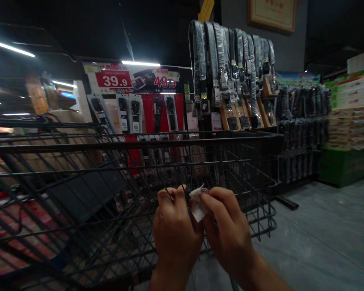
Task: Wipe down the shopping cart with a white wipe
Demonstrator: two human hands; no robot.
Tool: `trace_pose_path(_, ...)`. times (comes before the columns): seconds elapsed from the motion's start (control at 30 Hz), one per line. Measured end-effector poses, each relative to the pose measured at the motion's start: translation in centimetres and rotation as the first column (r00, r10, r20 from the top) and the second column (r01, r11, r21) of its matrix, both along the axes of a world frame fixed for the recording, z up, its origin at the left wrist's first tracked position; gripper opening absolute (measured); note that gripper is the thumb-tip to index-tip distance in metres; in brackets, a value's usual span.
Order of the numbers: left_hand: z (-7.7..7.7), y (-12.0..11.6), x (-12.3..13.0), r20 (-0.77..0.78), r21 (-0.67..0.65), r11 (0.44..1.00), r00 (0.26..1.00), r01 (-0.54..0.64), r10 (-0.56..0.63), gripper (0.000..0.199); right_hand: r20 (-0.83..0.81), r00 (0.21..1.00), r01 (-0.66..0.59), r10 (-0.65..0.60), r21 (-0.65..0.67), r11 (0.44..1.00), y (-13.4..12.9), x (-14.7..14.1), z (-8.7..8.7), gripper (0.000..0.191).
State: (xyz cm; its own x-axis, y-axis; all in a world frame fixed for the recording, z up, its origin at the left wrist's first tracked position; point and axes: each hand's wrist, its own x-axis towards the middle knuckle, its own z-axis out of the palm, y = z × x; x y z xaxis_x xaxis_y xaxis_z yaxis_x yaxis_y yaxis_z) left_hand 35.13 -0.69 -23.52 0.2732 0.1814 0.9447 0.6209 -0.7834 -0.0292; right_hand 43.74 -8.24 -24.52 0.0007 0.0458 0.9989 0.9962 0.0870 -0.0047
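Observation:
A black wire shopping cart (230, 163) stretches across the view. My left hand (177, 230) is closed with its fingers hooked round a wire of the cart's side. Beside it, my right hand (227, 226) pinches a crumpled white tissue (199, 204) between thumb and fingers. The tissue hangs between the two hands, close in front of the wires. Inside or behind the cart's left part, a dark flat panel (86, 192) shows through the mesh.
Packaged belts (220, 60) hang on a rack behind the cart, next to a price sign (113, 79). Stacked packs (348, 121) rest on a green base (346, 167) at the right. Grey floor (327, 222) shows at lower right.

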Motion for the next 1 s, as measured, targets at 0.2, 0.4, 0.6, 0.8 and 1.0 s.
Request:
trace_pose_path(0.2, 0.2, -0.1, 0.2, 0.039, 0.007, 1.0, 0.999, -0.023, 0.022, 0.018, 0.042, 0.998, 0.05, -0.055, 0.123, 0.991, 0.6, 0.3, 4.1, 0.025)
trace_pose_path(0.4, 0.2, -0.1, 0.1, 0.038, 0.009, 0.999, 0.998, 0.04, -0.04, 0.023, 0.064, 0.978, 0.184, -0.197, 0.172, 0.968, -0.2, 2.4, 4.7, 0.028)
trace_pose_path(0.6, 0.0, 0.0, 0.3, 0.061, -0.019, 0.998, 0.996, 0.059, -0.058, 0.021, -0.102, 0.935, 0.355, -0.34, 0.24, 0.903, -3.1, 5.0, 4.5, 0.02)
trace_pose_path(0.8, 0.2, -0.5, 0.3, 0.048, -0.048, 0.999, 0.999, 0.01, -0.007, 0.021, 0.025, 0.985, 0.161, -0.168, 0.178, 0.971, 0.0, 1.6, 5.8, 0.026)
trace_pose_path(1.0, 0.0, 0.3, -0.2, 0.027, 0.054, 0.997, 0.998, 0.047, -0.048, 0.015, 0.12, 0.992, 0.02, -0.035, 0.124, 0.992, 4.4, -3.0, 7.7, 0.023)
